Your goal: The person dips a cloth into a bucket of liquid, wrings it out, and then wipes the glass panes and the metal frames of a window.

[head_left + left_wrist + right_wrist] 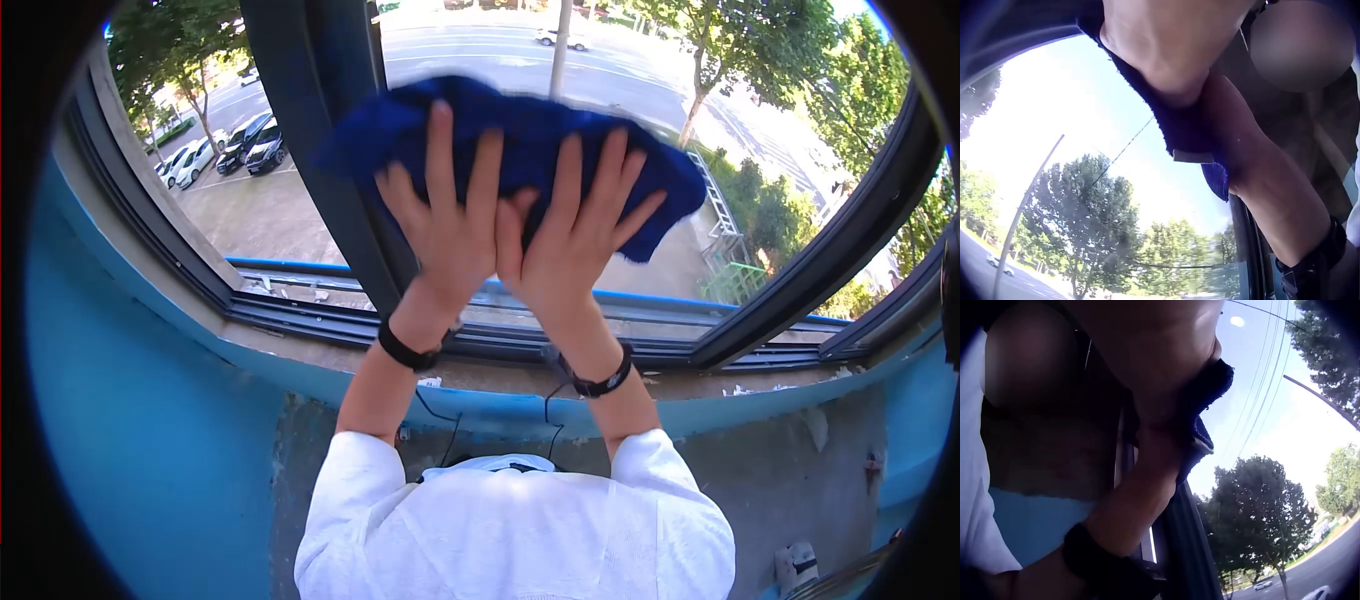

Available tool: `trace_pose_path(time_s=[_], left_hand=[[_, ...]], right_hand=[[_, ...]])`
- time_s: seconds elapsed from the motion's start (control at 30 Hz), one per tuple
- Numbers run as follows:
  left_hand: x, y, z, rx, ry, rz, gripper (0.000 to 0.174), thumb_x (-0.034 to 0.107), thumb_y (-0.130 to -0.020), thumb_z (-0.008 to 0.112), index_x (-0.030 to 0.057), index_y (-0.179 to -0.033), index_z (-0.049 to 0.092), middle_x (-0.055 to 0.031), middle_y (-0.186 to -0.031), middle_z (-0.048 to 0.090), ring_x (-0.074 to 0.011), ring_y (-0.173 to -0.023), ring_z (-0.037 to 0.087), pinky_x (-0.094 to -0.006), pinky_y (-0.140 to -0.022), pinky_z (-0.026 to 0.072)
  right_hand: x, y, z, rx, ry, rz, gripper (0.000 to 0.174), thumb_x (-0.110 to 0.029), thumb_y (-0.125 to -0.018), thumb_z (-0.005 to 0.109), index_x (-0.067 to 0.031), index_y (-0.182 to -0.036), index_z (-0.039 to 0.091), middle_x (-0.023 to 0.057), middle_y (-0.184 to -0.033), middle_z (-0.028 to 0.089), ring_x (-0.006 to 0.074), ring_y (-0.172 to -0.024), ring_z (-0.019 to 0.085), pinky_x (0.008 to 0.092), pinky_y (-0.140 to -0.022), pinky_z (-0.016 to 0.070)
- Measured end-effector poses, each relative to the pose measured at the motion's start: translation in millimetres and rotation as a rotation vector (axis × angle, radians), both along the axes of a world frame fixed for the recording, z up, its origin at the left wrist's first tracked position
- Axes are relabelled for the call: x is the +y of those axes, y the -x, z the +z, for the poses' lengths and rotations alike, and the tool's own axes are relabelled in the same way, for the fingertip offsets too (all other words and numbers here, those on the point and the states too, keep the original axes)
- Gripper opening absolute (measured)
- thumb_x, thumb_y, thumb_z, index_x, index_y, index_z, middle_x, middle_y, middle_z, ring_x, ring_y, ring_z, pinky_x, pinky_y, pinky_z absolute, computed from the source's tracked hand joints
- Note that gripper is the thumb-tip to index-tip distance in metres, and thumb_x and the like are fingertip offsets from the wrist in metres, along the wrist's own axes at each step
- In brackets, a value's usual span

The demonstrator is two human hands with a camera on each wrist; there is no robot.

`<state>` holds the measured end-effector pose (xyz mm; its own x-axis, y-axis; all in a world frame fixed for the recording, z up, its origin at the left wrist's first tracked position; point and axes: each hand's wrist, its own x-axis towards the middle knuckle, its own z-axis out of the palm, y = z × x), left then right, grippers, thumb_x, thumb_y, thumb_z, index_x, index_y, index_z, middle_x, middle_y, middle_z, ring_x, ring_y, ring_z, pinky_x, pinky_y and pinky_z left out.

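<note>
In the head view, a dark blue cloth (460, 130) lies spread against the window glass, its upper edge slightly blurred. My left hand (440, 225) presses on its left half with fingers straight and spread. Beside it my right hand (575, 220) presses the other half the same way, the two thumbs meeting near the middle. The cloth's left end overlaps the dark upright window bar (335, 150). From below, the left wrist view shows the cloth's fringed edge (1147, 97) beyond the palm. The right wrist view shows a folded cloth edge (1213, 378) beside the hand.
Below the hands runs the dark lower window frame (640, 345), with a dusty sill holding pale debris (760, 388) in front. A slanted frame bar (810, 270) stands to the right. Blue wall (150, 400) curves around the left. Outside are trees, a road and parked cars (245, 145).
</note>
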<state>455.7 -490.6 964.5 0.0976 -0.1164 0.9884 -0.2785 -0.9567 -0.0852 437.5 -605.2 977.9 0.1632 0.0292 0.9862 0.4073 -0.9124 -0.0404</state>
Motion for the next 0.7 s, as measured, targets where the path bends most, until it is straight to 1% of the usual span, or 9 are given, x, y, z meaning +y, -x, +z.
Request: trace_pose_path(time_s=[0.07,0.13,0.2,0.23,0.3,0.4,0.43,0.63,0.7], left_hand=[[8,-8,-96,-0.002,-0.038,-0.022,0.042,0.049,-0.098,0.051,0.0197,-0.127,0.062,-0.0242,-0.146,0.047,-0.0476,-0.095,0.047,-0.0548,-0.078,0.0416],[6,13,-167,0.197,-0.071,0.051,0.032,0.043,-0.095,0.057,0.0185,-0.114,0.066,-0.028,-0.139,0.051,-0.0393,-0.074,0.054,-0.0515,-0.061,0.0401],[6,25,-245,0.462,-0.062,-0.055,0.043,0.035,-0.091,0.057,0.007,-0.123,0.059,-0.0438,-0.138,0.04,-0.048,-0.078,0.052,-0.0604,-0.073,0.0401],[7,27,-247,0.465,-0.062,-0.058,0.043,0.035,-0.091,0.057,0.007,-0.123,0.059,-0.0438,-0.138,0.04,-0.048,-0.078,0.052,-0.0604,-0.073,0.0401],[5,34,-252,0.409,-0.078,-0.047,0.027,0.038,-0.09,0.063,0.019,-0.109,0.069,-0.0252,-0.136,0.053,-0.0328,-0.073,0.057,-0.0473,-0.064,0.0454],[1,30,-200,0.329,-0.094,-0.061,0.032,0.039,-0.089,0.065,0.0199,-0.115,0.069,-0.023,-0.14,0.051,-0.0311,-0.073,0.057,-0.0443,-0.068,0.0452],[-3,28,-172,0.337,-0.074,-0.057,0.036,0.039,-0.089,0.065,0.0194,-0.118,0.068,-0.0221,-0.144,0.048,-0.0317,-0.077,0.057,-0.0435,-0.07,0.0444],[-46,5,46,-0.06,0.05,-0.118,0.041,0.037,-0.094,0.058,0.0171,-0.13,0.064,-0.018,-0.154,0.041,-0.0338,-0.089,0.051,-0.044,-0.077,0.0393],[-57,-1,68,-0.144,0.046,-0.128,0.041,0.037,-0.095,0.057,0.0177,-0.131,0.063,-0.0168,-0.154,0.042,-0.0335,-0.088,0.05,-0.0437,-0.077,0.0387]], right_hand=[[-5,4,-103,0.089,0.059,-0.013,0.071,-0.036,-0.093,0.054,0.0033,-0.148,0.034,0.0378,-0.155,0.019,0.0548,-0.146,0.011,0.0728,-0.11,-0.005],[-9,14,-177,0.206,0.129,-0.009,0.074,-0.033,-0.091,0.057,0.0032,-0.149,0.03,0.0377,-0.157,0.014,0.0542,-0.148,0.003,0.0732,-0.109,-0.0072],[-13,17,-238,0.222,0.149,0.008,0.072,-0.032,-0.09,0.058,0.0032,-0.147,0.032,0.0374,-0.157,0.014,0.0539,-0.148,0.002,0.0725,-0.109,-0.0079],[-16,18,-262,0.247,0.185,0.011,0.071,-0.031,-0.09,0.059,0.0033,-0.146,0.033,0.0372,-0.157,0.014,0.0536,-0.148,0.002,0.0721,-0.109,-0.008],[-19,22,-273,0.269,0.226,0.001,0.068,-0.029,-0.089,0.06,0.0038,-0.143,0.036,0.0374,-0.157,0.014,0.0532,-0.148,0.001,0.0714,-0.109,-0.008],[-17,19,-233,0.271,0.108,0.042,0.068,-0.028,-0.088,0.06,0.0041,-0.143,0.036,0.0376,-0.157,0.015,0.0532,-0.148,0.002,0.071,-0.11,-0.008],[-17,13,-206,0.213,0.046,0.046,0.065,-0.032,-0.089,0.06,0.0017,-0.141,0.042,0.0358,-0.155,0.021,0.0515,-0.148,0.009,0.0696,-0.111,-0.0066],[-34,2,26,-0.072,-0.105,0.045,0.055,-0.029,-0.094,0.055,-0.0021,-0.142,0.048,0.0307,-0.154,0.032,0.0472,-0.147,0.023,0.0654,-0.115,0.0003],[-42,-3,58,-0.155,-0.112,0.036,0.054,-0.03,-0.095,0.053,-0.0029,-0.142,0.048,0.0293,-0.154,0.033,0.0473,-0.146,0.025,0.0646,-0.115,0.0031]])
